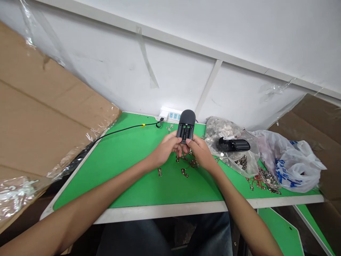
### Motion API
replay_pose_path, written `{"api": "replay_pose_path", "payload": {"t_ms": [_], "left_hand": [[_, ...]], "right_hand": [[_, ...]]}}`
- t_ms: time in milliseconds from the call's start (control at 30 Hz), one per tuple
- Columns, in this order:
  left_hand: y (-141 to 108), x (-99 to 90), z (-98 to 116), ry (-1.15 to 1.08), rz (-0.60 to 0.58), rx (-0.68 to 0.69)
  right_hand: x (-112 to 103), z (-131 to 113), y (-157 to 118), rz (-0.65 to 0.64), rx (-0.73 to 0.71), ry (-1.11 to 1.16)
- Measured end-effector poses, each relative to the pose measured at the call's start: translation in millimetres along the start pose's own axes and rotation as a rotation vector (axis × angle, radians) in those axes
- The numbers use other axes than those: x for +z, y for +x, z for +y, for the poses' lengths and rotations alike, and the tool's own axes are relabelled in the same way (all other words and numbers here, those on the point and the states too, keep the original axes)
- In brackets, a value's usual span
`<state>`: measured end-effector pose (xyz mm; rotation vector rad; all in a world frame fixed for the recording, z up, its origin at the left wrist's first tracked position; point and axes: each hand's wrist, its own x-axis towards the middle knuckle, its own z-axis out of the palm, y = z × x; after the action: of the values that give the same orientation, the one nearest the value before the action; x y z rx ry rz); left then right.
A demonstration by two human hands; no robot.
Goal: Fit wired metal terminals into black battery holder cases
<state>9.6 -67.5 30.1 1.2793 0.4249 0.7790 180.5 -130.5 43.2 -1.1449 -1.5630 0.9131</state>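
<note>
Both my hands grip one black plastic housing above the green table. It is held upright with a rounded top, and its open compartment with two long slots, like a battery bay, faces me. My left hand is closed on its lower left side, the thumb pressing the bottom edge. Closed on the lower right is my right hand, its thumb at the same edge. Under the hands lie several small metal contact pieces, some apart and some in a loose cluster. The fingers behind the housing are partly hidden.
A clear plastic bag of small parts, with another black housing on it, lies right. Beyond are metal parts with red wires and a white bag. A power strip with a black cable stands behind; cardboard flanks the left.
</note>
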Motion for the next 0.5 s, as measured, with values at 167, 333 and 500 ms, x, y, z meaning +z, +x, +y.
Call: {"api": "replay_pose_path", "payload": {"t_ms": [167, 333, 500], "left_hand": [[-2, 8.6, 1, 0.01, 0.069, -0.01], [-3, 11.7, 4, 0.019, 0.086, -0.024], [-3, 8.1, 11, 0.188, 0.107, -0.013]], "right_hand": [[-1, 4, 4, 0.026, 0.025, 0.045], [1, 6, 5, 0.048, 0.081, 0.157], [1, 7, 7, 0.11, 0.18, 0.393]]}}
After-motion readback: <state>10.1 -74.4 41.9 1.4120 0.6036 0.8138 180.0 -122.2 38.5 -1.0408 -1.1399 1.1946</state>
